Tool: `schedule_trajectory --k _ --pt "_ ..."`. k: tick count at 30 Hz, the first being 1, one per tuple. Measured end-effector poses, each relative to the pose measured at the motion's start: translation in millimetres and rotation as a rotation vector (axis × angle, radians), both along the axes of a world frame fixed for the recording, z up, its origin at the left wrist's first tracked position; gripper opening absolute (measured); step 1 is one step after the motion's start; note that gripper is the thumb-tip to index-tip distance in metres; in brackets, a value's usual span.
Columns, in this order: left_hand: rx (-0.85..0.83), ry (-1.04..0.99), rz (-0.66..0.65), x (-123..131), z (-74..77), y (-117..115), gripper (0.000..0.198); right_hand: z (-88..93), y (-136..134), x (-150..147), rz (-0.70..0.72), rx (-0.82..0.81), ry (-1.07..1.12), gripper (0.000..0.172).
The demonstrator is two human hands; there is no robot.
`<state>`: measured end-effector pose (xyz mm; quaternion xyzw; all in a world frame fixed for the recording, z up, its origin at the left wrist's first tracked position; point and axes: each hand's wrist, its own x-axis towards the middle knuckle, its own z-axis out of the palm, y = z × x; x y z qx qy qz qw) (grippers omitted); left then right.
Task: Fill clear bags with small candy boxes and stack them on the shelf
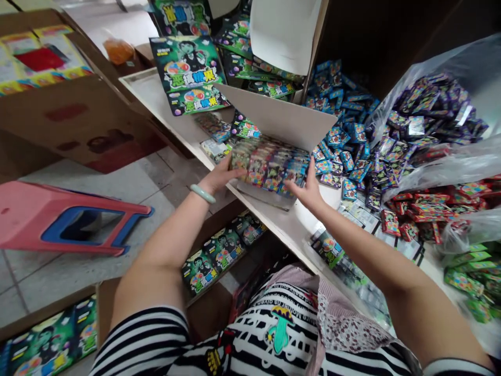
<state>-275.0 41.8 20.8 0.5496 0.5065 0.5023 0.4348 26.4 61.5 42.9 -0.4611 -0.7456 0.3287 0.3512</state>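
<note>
An open display box [279,117] with its lid raised stands at the edge of the white table [291,222]. Rows of small colourful packets [270,167] show in it, somewhat blurred. My left hand [224,175] grips the left end of the box and packets, thumb over the front. At the right end, my right hand [307,185] is wrapped round the other side, its thumb against the packets. Both hands hold the same box; their far fingers are partly hidden.
Blue packets [348,130], purple packets [434,104], red packets [442,203] and green packets [469,277] lie heaped at the right. Green display boxes [190,68] stand behind. A pink stool [35,214] and cartons [78,109] are at the left.
</note>
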Motion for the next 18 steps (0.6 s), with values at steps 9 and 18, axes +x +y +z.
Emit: schedule_trajectory --k 9,18 --pt "0.122 0.275 -0.049 4 -40.3 -28 0.098 -46.9 -22 12 0.107 0.132 -0.158 0.125" --pt "0.172 -0.006 0.144 21 -59.8 -28 0.075 -50.0 -42 -12 -0.025 -0.008 -0.164 0.096"
